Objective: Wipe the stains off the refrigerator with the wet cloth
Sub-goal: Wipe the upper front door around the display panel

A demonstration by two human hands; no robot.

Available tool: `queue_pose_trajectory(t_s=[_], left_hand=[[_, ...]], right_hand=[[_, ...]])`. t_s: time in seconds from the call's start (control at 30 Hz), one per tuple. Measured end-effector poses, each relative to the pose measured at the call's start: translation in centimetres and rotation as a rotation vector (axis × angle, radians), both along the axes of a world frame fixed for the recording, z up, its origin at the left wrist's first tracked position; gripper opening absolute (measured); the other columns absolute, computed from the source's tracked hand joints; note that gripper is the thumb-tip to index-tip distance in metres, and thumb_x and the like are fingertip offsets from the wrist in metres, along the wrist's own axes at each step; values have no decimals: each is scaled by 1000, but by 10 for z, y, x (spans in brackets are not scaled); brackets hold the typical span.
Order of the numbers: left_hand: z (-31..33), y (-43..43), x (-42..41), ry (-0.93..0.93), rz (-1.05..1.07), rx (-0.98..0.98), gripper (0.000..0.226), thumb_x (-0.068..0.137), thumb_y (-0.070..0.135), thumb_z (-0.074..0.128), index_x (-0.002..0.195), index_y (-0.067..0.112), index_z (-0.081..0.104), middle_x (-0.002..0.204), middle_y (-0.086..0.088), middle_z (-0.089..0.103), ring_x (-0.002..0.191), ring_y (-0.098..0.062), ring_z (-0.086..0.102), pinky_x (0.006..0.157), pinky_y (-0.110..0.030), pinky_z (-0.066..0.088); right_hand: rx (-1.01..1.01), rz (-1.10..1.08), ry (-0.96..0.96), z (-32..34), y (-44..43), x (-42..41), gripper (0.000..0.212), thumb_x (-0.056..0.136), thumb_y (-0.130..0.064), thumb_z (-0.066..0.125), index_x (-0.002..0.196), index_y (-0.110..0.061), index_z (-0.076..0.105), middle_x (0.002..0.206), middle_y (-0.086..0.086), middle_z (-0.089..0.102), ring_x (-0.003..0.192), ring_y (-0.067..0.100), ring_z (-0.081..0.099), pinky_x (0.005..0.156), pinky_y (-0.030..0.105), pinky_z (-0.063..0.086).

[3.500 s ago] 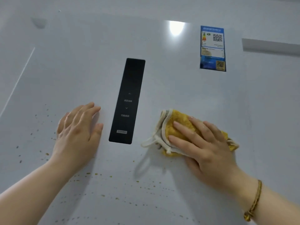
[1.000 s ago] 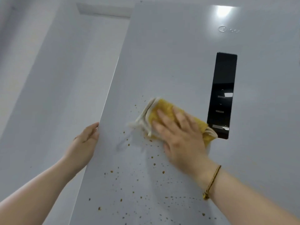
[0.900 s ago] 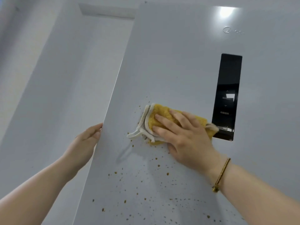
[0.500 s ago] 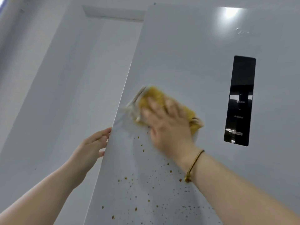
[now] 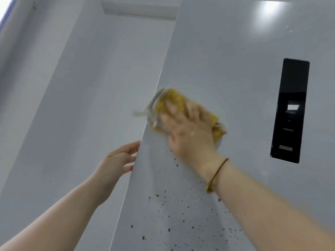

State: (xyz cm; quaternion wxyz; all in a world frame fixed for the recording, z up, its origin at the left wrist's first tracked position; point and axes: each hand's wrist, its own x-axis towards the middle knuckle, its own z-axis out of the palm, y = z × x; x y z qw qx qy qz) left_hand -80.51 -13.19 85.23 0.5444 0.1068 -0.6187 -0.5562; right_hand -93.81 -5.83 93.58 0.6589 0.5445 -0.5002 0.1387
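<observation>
The white refrigerator door (image 5: 226,60) fills the right of the head view, with brown stain specks (image 5: 172,214) scattered over its lower part. My right hand (image 5: 188,127) presses a folded yellow cloth (image 5: 174,102) with a white border flat against the door, at its left edge. The hand and cloth are blurred by motion. My left hand (image 5: 117,163) holds the door's left edge just below the cloth; its fingertips are hidden behind the edge.
A black control panel (image 5: 288,111) is set in the door to the right of the cloth. A white wall (image 5: 81,105) stands left of the refrigerator. A ceiling light glares off the door's top (image 5: 272,8).
My right hand has swept the cloth left across the door to its left edge, clearing specks in the upper area. My left hand moved from the door's front to its left edge.
</observation>
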Motion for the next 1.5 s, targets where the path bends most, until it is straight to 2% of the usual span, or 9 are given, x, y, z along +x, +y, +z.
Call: queue_pose_trajectory(t_s=[0.17,0.27,0.43,0.57,0.67,0.9,1.13,1.37,1.5], left_hand=[[3,0,-1,71,-22,65,42,86,-10,31,83,15,63,82,6,70,80,-12,62,71,-27,46],[4,0,1,16,-17,17,49,83,-11,26,90,20,62,100,8,66,89,-14,61,78,-28,47],[2,1,0,70,-50,74,46,83,-11,24,95,13,62,101,4,65,90,-16,61,81,-31,47],[-3,-1,4,152,-170,170,45,81,-6,24,100,4,64,95,-10,67,86,-21,61,71,-27,50],[-3,-1,4,158,-182,189,44,84,-2,21,90,7,64,93,-9,65,85,-20,59,75,-29,48],[-3,4,0,193,-123,178,38,92,6,25,90,7,62,89,-1,67,87,-18,60,75,-29,48],[-3,13,-6,116,43,101,36,94,5,26,88,17,60,94,4,64,88,-10,59,78,-25,46],[-7,21,-14,78,121,-17,49,86,-3,30,79,30,65,76,19,68,78,0,60,69,-14,47],[-8,29,-19,93,167,-35,45,84,-4,32,98,24,66,94,9,66,71,8,60,56,-2,45]], right_hand=[[229,78,315,-13,9,-15,43,74,-24,39,103,-25,70,119,-1,65,109,33,59,90,41,29],[40,69,137,8,8,-17,42,74,-26,39,103,-23,69,119,1,65,111,33,55,90,41,27],[-85,121,-94,-41,-5,0,46,75,-22,36,110,-20,66,125,3,60,118,30,32,95,45,23],[135,131,156,-88,7,-9,41,75,-22,40,106,-23,67,124,0,61,118,29,38,97,43,26],[195,156,308,-70,12,-22,38,77,-21,41,102,-23,69,120,-1,64,114,29,43,93,42,30],[-82,127,-13,-60,16,-19,41,78,-22,39,109,-20,67,124,3,61,119,29,35,96,44,25],[301,86,455,-107,32,-44,37,80,-24,42,111,-26,62,128,-3,59,121,29,39,99,45,29],[-165,107,34,-66,53,-57,37,79,-18,45,114,-21,56,125,3,61,118,30,38,94,44,29],[-1,115,165,-121,48,-57,34,86,-16,39,115,-24,53,126,-1,60,121,29,39,101,44,26]])
